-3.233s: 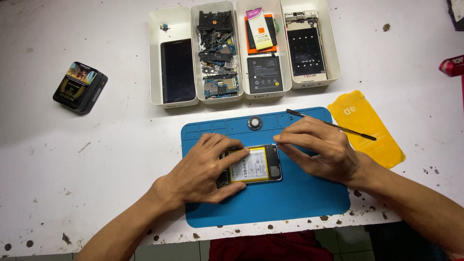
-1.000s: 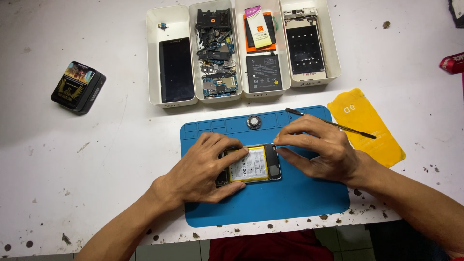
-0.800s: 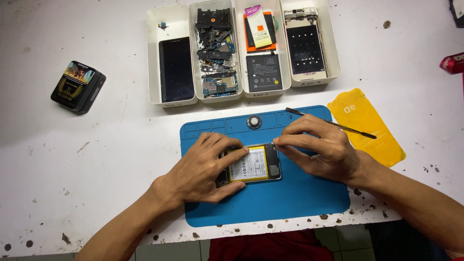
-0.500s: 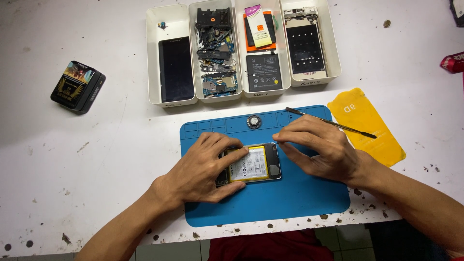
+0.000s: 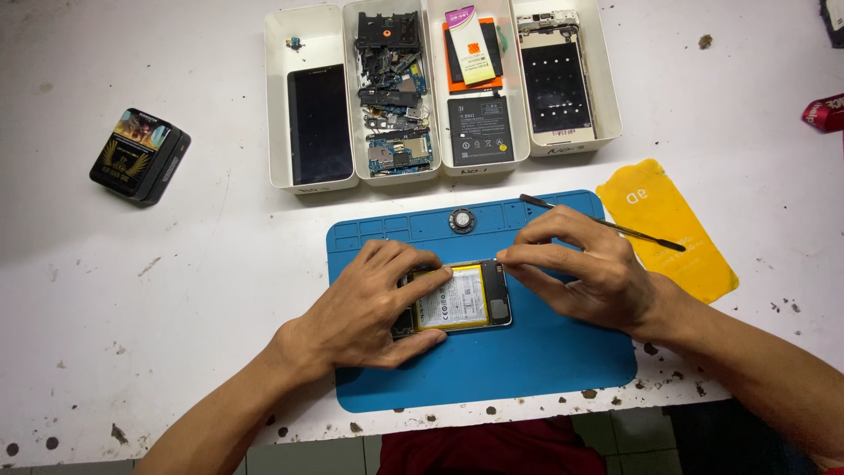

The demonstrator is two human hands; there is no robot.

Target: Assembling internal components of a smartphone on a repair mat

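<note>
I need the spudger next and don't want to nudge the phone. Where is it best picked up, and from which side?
Take the spudger by its bare right half, which lies over the white table by the yellow sheet, probably from the right or above. It is a thin flat rod lying diagonally; its middle runs behind the right hand, and its left tip sits on the blue mat near the phone.

Four white rectangular plastic trays stood in a row. One blue silicone work mat lay below them, with one opened phone with its battery exposed on it. There was one thin metal pry tool, one yellow plastic sheet, and one small black printed box. Two bare hands were in view.
</note>
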